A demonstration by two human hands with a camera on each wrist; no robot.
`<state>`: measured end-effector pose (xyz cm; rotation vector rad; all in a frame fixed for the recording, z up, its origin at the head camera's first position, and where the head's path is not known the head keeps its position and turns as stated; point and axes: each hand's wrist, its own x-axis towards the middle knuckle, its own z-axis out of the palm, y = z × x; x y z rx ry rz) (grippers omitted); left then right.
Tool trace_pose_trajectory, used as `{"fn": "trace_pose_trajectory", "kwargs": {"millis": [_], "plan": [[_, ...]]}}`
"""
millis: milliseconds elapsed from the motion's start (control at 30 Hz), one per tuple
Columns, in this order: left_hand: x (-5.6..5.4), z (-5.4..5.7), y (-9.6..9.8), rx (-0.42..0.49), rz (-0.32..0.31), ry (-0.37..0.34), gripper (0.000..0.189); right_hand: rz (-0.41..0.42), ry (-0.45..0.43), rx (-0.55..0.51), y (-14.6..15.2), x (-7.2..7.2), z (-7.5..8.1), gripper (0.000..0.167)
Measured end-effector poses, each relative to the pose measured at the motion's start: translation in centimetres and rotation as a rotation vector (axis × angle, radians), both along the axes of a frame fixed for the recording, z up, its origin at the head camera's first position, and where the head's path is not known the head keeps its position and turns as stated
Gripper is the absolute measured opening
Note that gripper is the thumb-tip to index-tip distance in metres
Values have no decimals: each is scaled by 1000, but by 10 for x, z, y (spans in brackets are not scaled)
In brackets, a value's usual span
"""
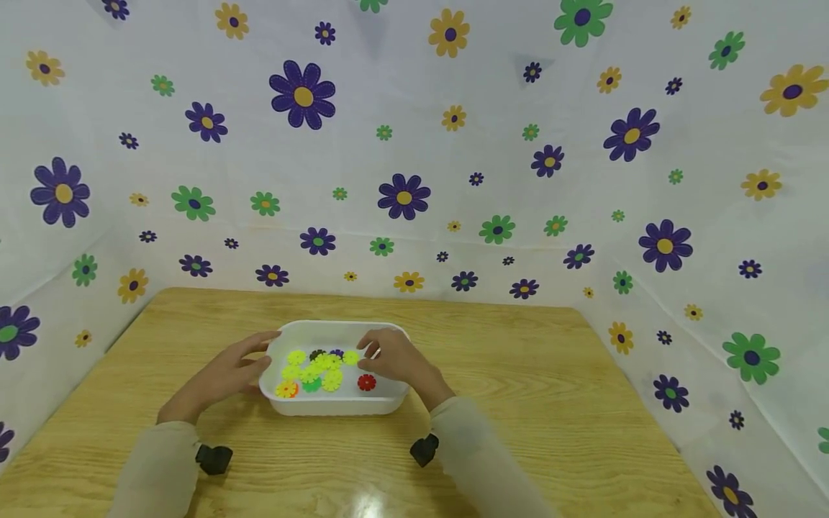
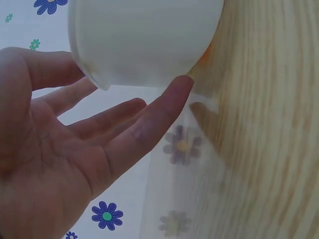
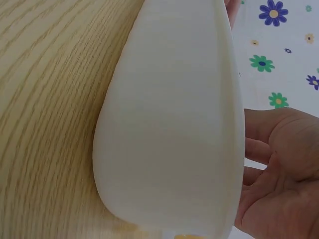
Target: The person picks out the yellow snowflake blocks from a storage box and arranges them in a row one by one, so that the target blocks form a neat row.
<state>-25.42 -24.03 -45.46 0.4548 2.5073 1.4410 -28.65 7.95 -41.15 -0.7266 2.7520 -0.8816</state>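
A white plastic tub (image 1: 333,408) holds several flower-shaped plastic discs, mostly yellow discs (image 1: 332,380), along with a red disc (image 1: 366,382) and a green disc (image 1: 312,385). My left hand (image 1: 227,370) touches the tub's left end. Its thumb and forefinger reach the rim, and in the left wrist view a straight lower finger (image 2: 149,124) meets the outer wall. Over the tub's right half is my right hand (image 1: 393,356), thumb and fingertips apart beside a yellow disc (image 1: 350,357). In the right wrist view the tub wall hides those fingertips.
The tub stands on a wood-grain table (image 1: 505,374). A white cloth (image 1: 363,158) printed with flowers hangs behind the table and along both sides. Small black devices are strapped at both wrists over light sleeves (image 1: 479,453).
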Motion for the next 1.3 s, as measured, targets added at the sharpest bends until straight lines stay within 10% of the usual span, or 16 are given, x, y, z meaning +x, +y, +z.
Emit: {"fn": "trace_pose_trajectory", "kwargs": {"millis": [1300], "plan": [[0, 0, 2, 46, 8, -47, 63, -13, -36, 109, -59, 1, -29, 21]]}}
